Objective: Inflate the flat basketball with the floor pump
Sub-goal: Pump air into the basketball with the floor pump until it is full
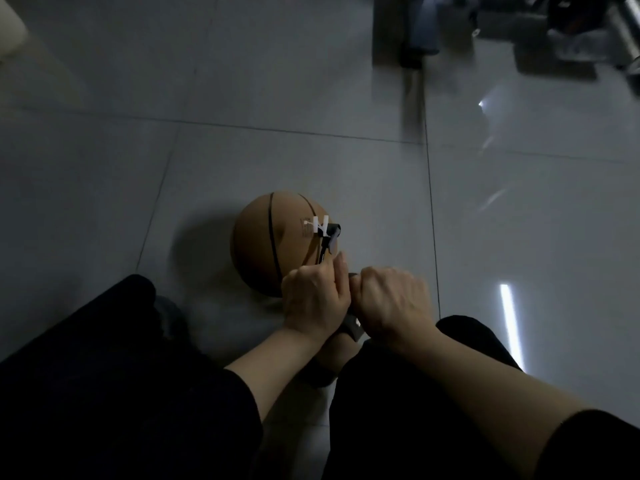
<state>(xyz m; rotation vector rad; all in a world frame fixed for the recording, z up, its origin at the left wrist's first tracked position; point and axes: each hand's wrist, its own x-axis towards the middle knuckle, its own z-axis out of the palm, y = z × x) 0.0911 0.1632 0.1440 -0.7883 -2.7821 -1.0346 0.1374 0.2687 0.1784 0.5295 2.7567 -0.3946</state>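
While both hands, left point(313, 299) and right point(391, 303), grip the pump handle point(353, 327), a hard stroke may jerk the hose head point(330, 235) off the basketball point(266, 247).

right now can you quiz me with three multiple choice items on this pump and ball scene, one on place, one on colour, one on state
1. Where does the basketball lie?
A. on the tiled floor ahead of the hands
B. on a table
C. in the person's lap

2. What colour is the basketball?
A. blue with white seams
B. orange-brown with black seams
C. plain white

3. How do the left hand and right hand stand?
A. both flat on the floor
B. one resting on the ball, one hanging idle
C. both curled round the pump handle, side by side

Answers:
1. A, since the ball sits on the grey floor tiles just beyond the hands.
2. B, since its surface is orange-brown with dark lines across it.
3. C, since both sets of fingers wrap a dark bar between them.
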